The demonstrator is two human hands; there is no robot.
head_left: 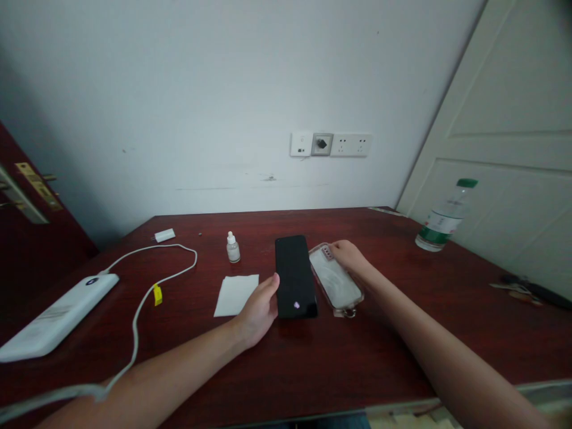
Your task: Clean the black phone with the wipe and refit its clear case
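1. Lying flat mid-table, screen dark: phone (295, 276).
2. Touching the phone's left edge, fingers loosely open: left hand (260, 310).
3. Gripping the far end of the clear case (335, 279) just right of the phone: right hand (351, 256).

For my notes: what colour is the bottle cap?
Green; the bottle cap shows best in the head view.
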